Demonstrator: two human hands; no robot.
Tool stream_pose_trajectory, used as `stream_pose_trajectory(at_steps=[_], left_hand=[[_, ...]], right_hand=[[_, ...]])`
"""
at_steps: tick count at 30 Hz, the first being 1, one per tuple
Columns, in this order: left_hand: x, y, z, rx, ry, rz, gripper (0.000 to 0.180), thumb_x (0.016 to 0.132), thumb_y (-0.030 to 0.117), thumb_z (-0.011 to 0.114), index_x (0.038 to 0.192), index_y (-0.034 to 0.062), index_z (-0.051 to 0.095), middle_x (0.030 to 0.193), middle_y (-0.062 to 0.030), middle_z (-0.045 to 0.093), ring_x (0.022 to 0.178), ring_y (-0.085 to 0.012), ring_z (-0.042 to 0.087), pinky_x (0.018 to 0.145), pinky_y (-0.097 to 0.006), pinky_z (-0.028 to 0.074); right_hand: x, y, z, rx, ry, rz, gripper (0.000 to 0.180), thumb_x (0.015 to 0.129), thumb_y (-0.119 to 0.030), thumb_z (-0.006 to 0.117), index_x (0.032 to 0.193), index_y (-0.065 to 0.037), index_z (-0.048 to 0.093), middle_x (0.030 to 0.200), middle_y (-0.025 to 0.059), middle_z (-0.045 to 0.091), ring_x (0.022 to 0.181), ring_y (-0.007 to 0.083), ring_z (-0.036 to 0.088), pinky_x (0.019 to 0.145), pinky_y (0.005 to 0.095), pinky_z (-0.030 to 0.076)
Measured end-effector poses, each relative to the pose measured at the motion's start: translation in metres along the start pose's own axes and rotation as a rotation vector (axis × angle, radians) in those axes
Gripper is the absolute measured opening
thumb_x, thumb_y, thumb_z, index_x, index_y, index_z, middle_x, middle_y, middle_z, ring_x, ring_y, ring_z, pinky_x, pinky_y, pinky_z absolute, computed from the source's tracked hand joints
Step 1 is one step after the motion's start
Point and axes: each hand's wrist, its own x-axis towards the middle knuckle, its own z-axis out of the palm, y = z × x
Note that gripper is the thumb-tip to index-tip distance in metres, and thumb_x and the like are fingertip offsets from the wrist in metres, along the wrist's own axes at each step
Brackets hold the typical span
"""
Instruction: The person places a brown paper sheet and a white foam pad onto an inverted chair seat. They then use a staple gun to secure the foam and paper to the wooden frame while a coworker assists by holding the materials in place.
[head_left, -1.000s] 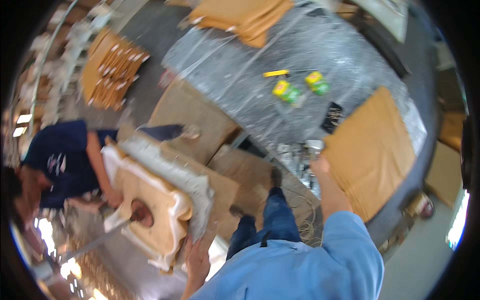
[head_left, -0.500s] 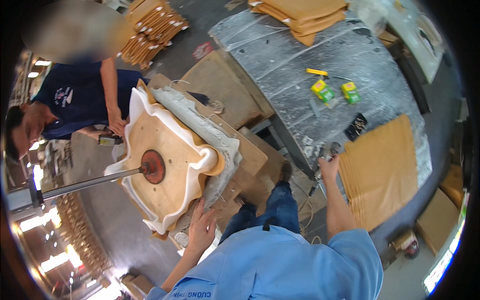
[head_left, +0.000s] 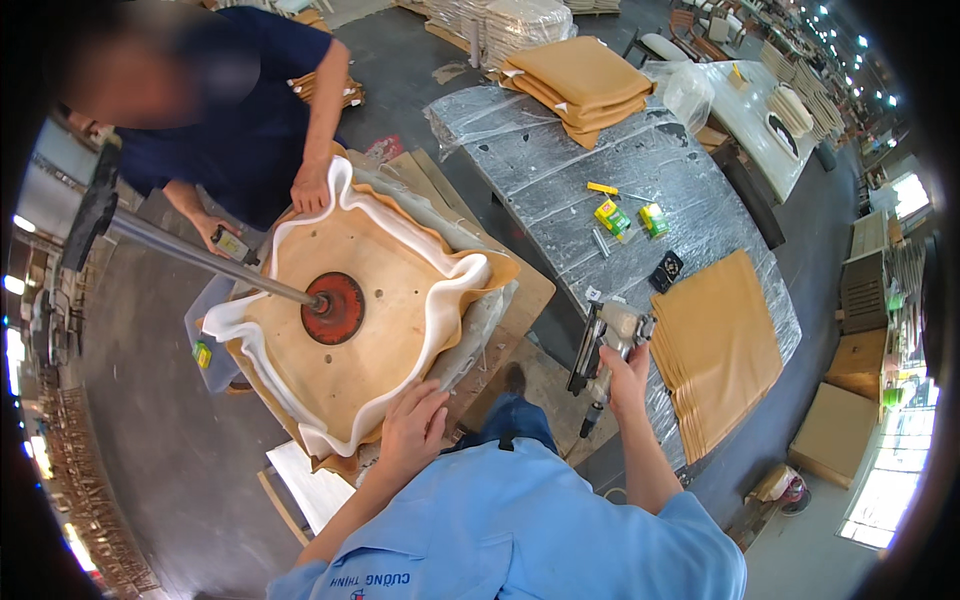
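Note:
My right hand (head_left: 626,378) is wrapped around a pneumatic staple gun (head_left: 616,335), lifted above the near edge of the plastic-covered table. My left hand (head_left: 412,428) lies with fingers extended on the near edge of a seat panel. That panel is a wooden board (head_left: 390,345) ringed by upturned white padding (head_left: 435,300), with a tan leather-like cover (head_left: 503,270) around it. A red round pad (head_left: 333,308) on a metal rod (head_left: 215,262) presses on the board's middle. My left fingertips touch the cover's edge; whether they pinch it is hard to see.
Across the panel, a co-worker's hand (head_left: 312,187) touches its far corner; the other holds a dark tool (head_left: 232,245). On the table (head_left: 540,170) are fanned tan covers (head_left: 722,350), a folded stack (head_left: 580,82), two yellow-green boxes (head_left: 613,218), and a black tray (head_left: 666,271).
The staple gun has come up off the table in my right hand. My view has shifted, and the co-worker now leans closer, one hand on the panel's far corner.

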Motion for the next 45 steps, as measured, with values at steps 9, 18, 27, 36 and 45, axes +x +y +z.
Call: stream_pose_trajectory(at_steps=[9,18,27,36,45], left_hand=[[0.058,-0.009,0.025,0.278,0.076,-0.085,0.043,0.088,0.019,0.075,0.128,0.0059,0.066,0.153,-0.0210,0.047,0.144,-0.0464,0.042,0.117,-0.061,0.035],[0.070,-0.030,0.030,0.395,0.089,-0.126,0.027,0.090,0.025,0.074,0.107,0.0049,0.070,0.147,-0.0181,0.051,0.144,-0.0442,0.043,0.117,-0.067,0.031],[0.075,-0.053,0.022,0.377,0.053,-0.058,0.029,0.092,0.036,0.075,0.103,0.0087,0.074,0.133,-0.0155,0.057,0.141,-0.0402,0.044,0.118,-0.065,0.030],[0.089,-0.077,0.019,0.244,0.162,-0.279,0.025,0.088,0.035,0.076,0.099,0.0129,0.082,0.128,-0.0099,0.059,0.134,-0.0319,0.045,0.119,-0.056,0.029],[0.088,-0.083,0.031,0.123,0.377,-0.296,0.022,0.083,0.029,0.076,0.092,0.0099,0.083,0.128,-0.0103,0.057,0.135,-0.0335,0.043,0.117,-0.052,0.030]], right_hand=[[-0.012,-0.038,0.057,-0.162,-0.180,-0.044,0.024,0.093,-0.007,0.076,0.115,-0.002,0.070,0.089,-0.0026,0.067,0.074,0.0071,0.059,0.066,0.0268,0.045],[-0.003,-0.039,0.078,-0.306,-0.441,0.017,0.036,0.092,-0.015,0.084,0.121,-0.001,0.069,0.093,-0.0009,0.068,0.077,0.0072,0.060,0.067,0.0246,0.048],[-0.027,-0.037,0.122,-0.384,-0.667,0.044,0.040,0.093,-0.017,0.084,0.126,0.001,0.070,0.101,0.0029,0.073,0.089,0.0125,0.066,0.080,0.0296,0.053],[-0.014,-0.045,0.179,-0.585,-0.827,0.214,0.020,0.098,-0.017,0.075,0.107,0.000,0.070,0.075,0.0018,0.067,0.064,0.0117,0.063,0.060,0.0289,0.050],[0.002,-0.052,0.237,-0.774,-0.891,0.294,0.025,0.097,-0.022,0.075,0.108,-0.001,0.070,0.074,0.0031,0.065,0.055,0.0129,0.060,0.051,0.0299,0.048]])
